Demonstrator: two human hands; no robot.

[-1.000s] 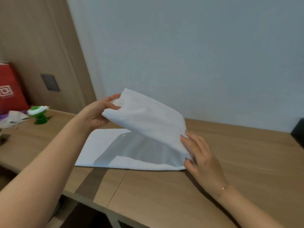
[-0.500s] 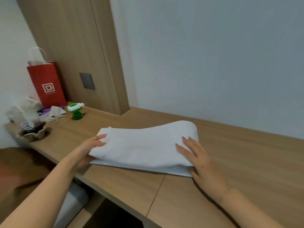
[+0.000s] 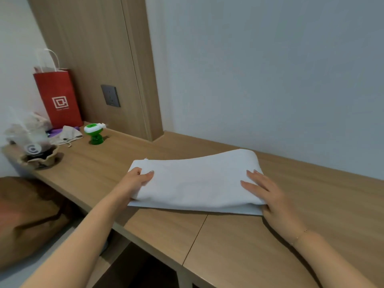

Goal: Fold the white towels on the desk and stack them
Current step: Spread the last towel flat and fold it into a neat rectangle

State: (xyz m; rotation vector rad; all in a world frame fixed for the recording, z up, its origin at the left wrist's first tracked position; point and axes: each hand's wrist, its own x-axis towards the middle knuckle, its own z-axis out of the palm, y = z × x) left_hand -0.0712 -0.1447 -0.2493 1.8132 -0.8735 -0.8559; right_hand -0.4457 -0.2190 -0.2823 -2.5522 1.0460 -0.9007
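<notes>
From my head camera: at the far left of the surface (image 3: 239, 242) a red paper bag (image 3: 59, 98) stands against the wooden panel; what it holds I cannot tell. In front of it a crumpled brown bag (image 3: 38, 156) sits with a clear plastic bag (image 3: 27, 132) rising out of it, and something dark shows inside. Between them and a small green gadget (image 3: 94, 134) lies a beige cloth (image 3: 67, 134).

My left hand (image 3: 135, 181) grips the towel's (image 3: 197, 181) left end, the thumb on top and the fingers curled under the upper layer. My right hand (image 3: 268, 196) lies flat on the right end, fingers straight and slightly spread, pressing down beside the rounded fold.

The towel lies folded over on the surface, near the front edge, spanning the gap between my two hands. Its upper layer bulges at the right, and the lower layer shows as a thin strip along the near edge. A thin bracelet (image 3: 301, 234) circles my right wrist.
</notes>
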